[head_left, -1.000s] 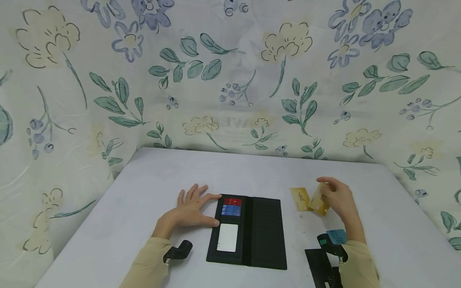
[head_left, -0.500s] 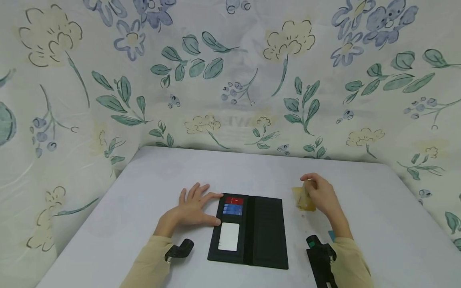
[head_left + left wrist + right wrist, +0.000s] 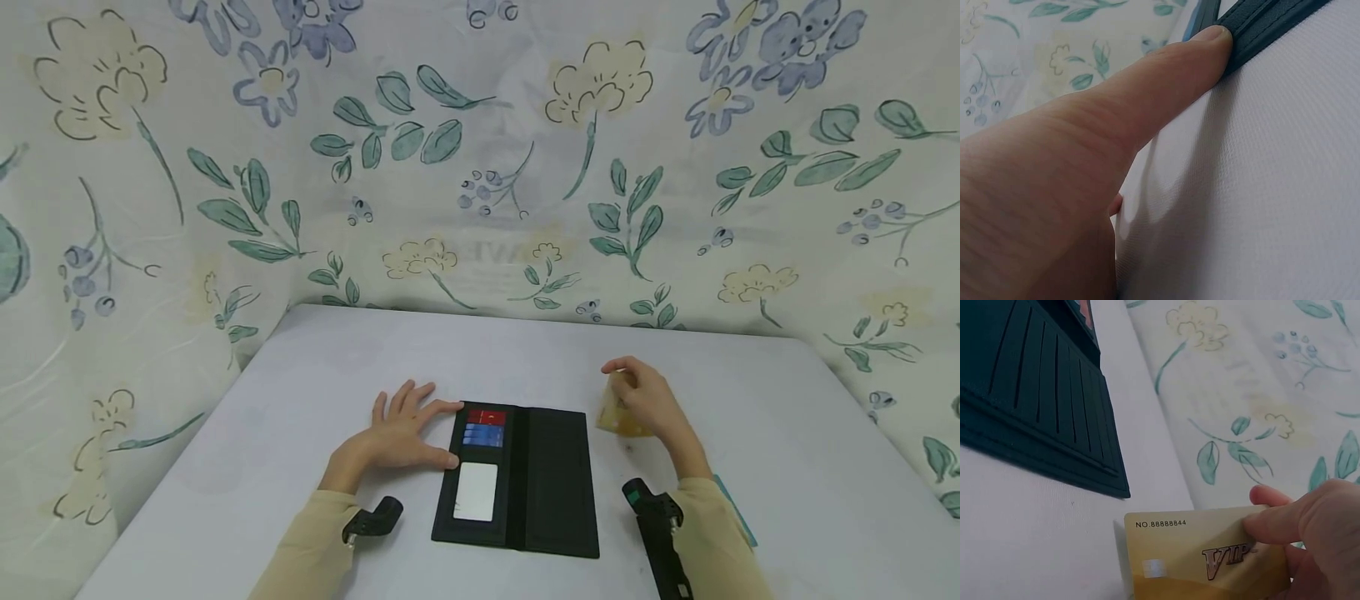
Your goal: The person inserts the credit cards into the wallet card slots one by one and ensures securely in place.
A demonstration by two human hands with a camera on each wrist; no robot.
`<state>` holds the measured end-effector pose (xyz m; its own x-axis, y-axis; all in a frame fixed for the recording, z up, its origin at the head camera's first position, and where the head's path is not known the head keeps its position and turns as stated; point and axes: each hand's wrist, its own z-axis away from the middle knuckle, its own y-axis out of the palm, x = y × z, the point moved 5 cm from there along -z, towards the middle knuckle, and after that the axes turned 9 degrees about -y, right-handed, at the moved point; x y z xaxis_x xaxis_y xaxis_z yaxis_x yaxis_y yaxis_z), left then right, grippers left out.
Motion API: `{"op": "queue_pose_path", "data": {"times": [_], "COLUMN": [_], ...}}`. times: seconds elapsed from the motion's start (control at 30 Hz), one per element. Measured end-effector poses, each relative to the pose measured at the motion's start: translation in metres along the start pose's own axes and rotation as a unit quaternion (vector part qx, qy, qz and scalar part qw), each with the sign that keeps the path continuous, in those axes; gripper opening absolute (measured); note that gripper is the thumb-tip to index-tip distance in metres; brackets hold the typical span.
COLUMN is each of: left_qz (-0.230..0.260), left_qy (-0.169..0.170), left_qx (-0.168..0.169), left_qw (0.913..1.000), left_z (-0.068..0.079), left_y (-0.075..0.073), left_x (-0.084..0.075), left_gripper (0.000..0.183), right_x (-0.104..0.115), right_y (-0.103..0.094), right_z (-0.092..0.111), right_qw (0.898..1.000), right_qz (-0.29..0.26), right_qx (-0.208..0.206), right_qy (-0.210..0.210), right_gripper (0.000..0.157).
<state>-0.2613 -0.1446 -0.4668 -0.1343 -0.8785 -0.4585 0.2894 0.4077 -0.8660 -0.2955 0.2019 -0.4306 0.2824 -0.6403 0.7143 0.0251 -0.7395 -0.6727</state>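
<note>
An open black card wallet (image 3: 558,483) lies flat on the white table. Red and blue cards (image 3: 483,433) show in its left-side slots, above a white panel (image 3: 475,492). My left hand (image 3: 390,437) has its fingers spread, with index finger and thumb at the wallet's left edge; the left wrist view shows the thumb (image 3: 1166,72) touching that edge. To the wallet's right, my right hand (image 3: 648,400) pinches a gold VIP card (image 3: 1204,550) between thumb and fingers. The wallet's right side has several slots (image 3: 1047,375) with no cards showing.
A teal card (image 3: 735,510) pokes out beside the right sleeve. By the right wrist camera (image 3: 648,500) lies a black card (image 3: 663,558), partly covered by the arm. A floral cloth (image 3: 480,167) hangs behind the table's far edge.
My right hand has moved left with the gold card, closer to the wallet. The second gold card, seen on the table earlier, no longer shows separately. My left hand has stayed put.
</note>
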Motion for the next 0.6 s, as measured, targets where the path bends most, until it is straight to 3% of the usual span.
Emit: {"op": "queue_pose_path", "data": {"times": [0.6], "left_qz": [-0.004], "left_qy": [-0.004], "left_qx": [-0.002], "left_qw": [1.0000], "left_z": [-0.003], "left_y": [0.002], "left_x": [0.004], "left_gripper": [0.081], "right_x": [0.018], "right_y": [0.026], "right_z": [-0.018], "right_qw": [0.999], "right_qz": [-0.038], "right_qx": [0.018], "right_qy": [-0.020], "right_gripper": [0.027]}}
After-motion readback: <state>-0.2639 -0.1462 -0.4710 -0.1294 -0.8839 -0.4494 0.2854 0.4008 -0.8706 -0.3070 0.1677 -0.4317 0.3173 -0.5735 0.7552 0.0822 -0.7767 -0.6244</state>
